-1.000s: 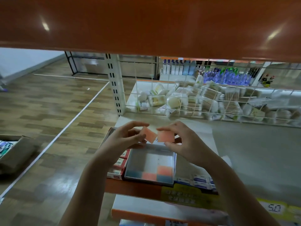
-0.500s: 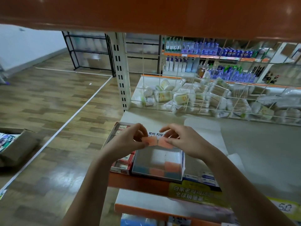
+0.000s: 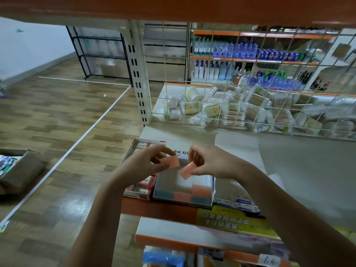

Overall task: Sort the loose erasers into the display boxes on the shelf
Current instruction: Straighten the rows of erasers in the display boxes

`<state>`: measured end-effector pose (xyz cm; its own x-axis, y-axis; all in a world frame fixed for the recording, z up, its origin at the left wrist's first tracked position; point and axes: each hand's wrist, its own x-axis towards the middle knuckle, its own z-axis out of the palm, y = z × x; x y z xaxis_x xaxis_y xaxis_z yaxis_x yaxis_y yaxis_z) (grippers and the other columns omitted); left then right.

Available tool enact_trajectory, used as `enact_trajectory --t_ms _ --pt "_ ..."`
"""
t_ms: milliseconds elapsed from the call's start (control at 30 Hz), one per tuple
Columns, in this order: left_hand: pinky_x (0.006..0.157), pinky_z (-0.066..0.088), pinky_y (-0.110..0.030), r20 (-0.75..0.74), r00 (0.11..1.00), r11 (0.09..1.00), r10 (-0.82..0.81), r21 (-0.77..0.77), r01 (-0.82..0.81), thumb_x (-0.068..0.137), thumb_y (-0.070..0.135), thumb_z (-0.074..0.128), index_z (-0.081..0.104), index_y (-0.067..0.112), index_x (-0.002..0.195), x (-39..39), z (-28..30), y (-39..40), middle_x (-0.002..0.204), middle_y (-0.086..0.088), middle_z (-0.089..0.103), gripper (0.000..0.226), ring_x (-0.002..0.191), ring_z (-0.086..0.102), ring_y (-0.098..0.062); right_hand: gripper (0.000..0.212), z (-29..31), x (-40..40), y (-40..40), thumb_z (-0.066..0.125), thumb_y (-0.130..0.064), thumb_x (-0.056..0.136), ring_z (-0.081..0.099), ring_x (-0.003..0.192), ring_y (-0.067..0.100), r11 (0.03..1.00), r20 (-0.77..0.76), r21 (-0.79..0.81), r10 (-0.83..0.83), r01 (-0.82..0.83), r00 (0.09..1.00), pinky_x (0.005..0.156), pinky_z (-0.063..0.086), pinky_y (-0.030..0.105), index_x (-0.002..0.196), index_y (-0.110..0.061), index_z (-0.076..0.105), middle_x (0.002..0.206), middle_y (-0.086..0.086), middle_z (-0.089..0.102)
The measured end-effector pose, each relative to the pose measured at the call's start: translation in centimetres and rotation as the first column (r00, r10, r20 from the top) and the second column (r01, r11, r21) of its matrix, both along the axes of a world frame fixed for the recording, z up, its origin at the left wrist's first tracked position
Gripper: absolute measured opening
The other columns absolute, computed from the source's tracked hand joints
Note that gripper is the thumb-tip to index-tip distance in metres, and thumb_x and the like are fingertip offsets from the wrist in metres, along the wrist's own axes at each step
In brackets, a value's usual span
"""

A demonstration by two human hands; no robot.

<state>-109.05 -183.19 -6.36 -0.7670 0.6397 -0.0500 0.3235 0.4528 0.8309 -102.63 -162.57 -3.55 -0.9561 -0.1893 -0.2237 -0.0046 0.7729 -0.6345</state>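
The shelf [image 3: 289, 170] is the biggest thing here, a pale flat board at about waist height with an orange front edge, and it carries the boxes near its front so they can be reached from the aisle. Behind it a wire grid [image 3: 250, 93] keeps a heap of wrapped packets [image 3: 240, 110] from sliding forward into the work area.

At the front left corner stands a red-and-white box [image 3: 141, 186], touching the left wall of the open white display box [image 3: 211, 186]. That white box has its lid off and its mouth up, which is probably why both hands work directly above it. Inside, blue and orange erasers [image 3: 200, 189] lie flat in a row along the near wall, with the far part of the floor looking bare, so there seems room for more.

The left hand [image 3: 146, 166] pinches a pink eraser [image 3: 172, 162] between thumb and fingertips, holding it level over the box's far left corner. The right hand [image 3: 210, 164] pinches a second pink eraser [image 3: 186, 171], tipped with one end pointing down into the box, most likely to drop it in first. The two erasers are close together but not touching. Each hand is closed on its own piece, and neither eraser is in the box yet.
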Motion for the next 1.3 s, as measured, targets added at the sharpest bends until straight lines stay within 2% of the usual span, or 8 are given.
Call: enact_trajectory --t_ms 200,400,533,700,833,933,1100,1300 --pt "0.066 0.053 -0.023 -0.004 1.0 0.999 0.015 0.028 -0.014 0.085 0.008 0.066 0.061 0.04 0.097 -0.1 -0.1 -0.7 0.091 0.008 0.066 0.034 0.08 0.065 -0.004 0.03 -0.4 -0.8 -1.3 0.055 -0.008 0.085 0.05 0.082 0.003 0.96 0.051 0.222 0.165 -0.172 0.985 0.066 0.043 0.017 0.111 -0.022 0.062 0.094 -0.011 0.053" --pt "0.072 0.056 -0.024 -0.033 0.999 1.0 0.02 0.013 -0.02 0.085 0.008 0.066 0.062 0.034 0.102 -0.1 0.0 -1.0 0.094 0.006 0.067 0.03 0.084 0.064 -0.008 0.015 -0.7 -2.2 -1.4 0.065 -0.015 0.082 0.053 0.082 0.011 0.954 0.13 0.226 0.173 -0.199 0.976 0.062 0.04 0.018 0.093 -0.02 0.056 0.085 -0.009 0.052" --pt "0.073 0.054 -0.021 -0.063 0.998 1.0 0.014 -0.014 -0.015 0.085 0.009 0.066 0.061 0.038 0.101 -0.2 0.3 -1.1 0.095 0.007 0.067 0.033 0.084 0.063 -0.002 0.017 -0.9 -2.6 -1.5 0.068 -0.017 0.082 0.06 0.078 0.009 0.962 0.208 0.153 0.193 -0.227 0.959 0.06 0.042 0.016 0.095 -0.019 0.058 0.087 -0.009 0.057" --pt "0.071 0.053 -0.019 -0.082 0.997 0.999 0.004 -0.039 -0.007 0.086 0.011 0.065 0.061 0.04 0.1 0.0 0.6 -1.0 0.096 0.008 0.066 0.032 0.086 0.062 -0.001 0.027 -1.3 -2.7 -1.6 0.069 -0.022 0.083 0.059 0.094 0.015 0.934 0.193 0.23 0.23 -0.272 0.954 0.078 0.047 0.024 0.109 -0.016 0.063 0.102 -0.003 0.062" --pt "0.072 0.055 -0.022 -0.094 0.996 0.997 -0.01 -0.078 0.003 0.085 0.011 0.067 0.063 0.041 0.098 0.2 0.7 -0.6 0.097 0.013 0.065 0.033 0.085 0.061 -0.002 0.03 -1.3 -2.7 -1.7 0.069 -0.023 0.084 0.055 0.089 0.01 0.914 0.182 0.261 0.27 -0.312 0.945 0.073 0.042 0.021 0.112 -0.016 0.062 0.101 -0.004 0.062" --pt "0.074 0.053 -0.021 -0.128 0.991 0.988 -0.048 -0.152 0.028 0.085 0.016 0.067 0.063 0.043 0.099 0.3 0.7 -0.2 0.097 0.016 0.064 0.031 0.085 0.061 -0.001 0.027 -1.1 -2.7 -1.7 0.07 -0.021 0.082 0.053 0.085 0.01 0.915 0.148 0.266 0.273 -0.304 0.95 0.068 0.04 0.018 0.107 -0.015 0.061 0.093 -0.005 0.059" --pt "0.072 0.048 -0.016 -0.215 0.972 0.965 -0.094 -0.26 0.036 0.082 0.02 0.07 0.068 0.042 0.098 0.6 1.1 -0.2 0.09 0.02 0.067 0.028 0.082 0.059 0.004 0.022 -2.0 -2.5 -1.9 0.067 -0.024 0.085 0.052 0.085 0.008 0.886 0.128 0.344 0.286 -0.312 0.95 0.059 0.034 0.012 0.106 -0.018 0.066 0.106 -0.003 0.065" --pt "0.066 0.034 -0.007 -0.324 0.925 0.88 -0.2 -0.475 0.024 0.086 0.028 0.065 0.07 0.034 0.107 1.0 1.7 1.1 0.101 0.018 0.067 0.022 0.08 0.05 0.004 0.025 -1.9 -2.0 -1.8 0.064 -0.025 0.087 0.053 0.089 0.01 0.869 0.027 0.423 0.273 -0.259 0.962 0.072 0.038 0.022 0.111 -0.018 0.065 0.107 -0.002 0.065"
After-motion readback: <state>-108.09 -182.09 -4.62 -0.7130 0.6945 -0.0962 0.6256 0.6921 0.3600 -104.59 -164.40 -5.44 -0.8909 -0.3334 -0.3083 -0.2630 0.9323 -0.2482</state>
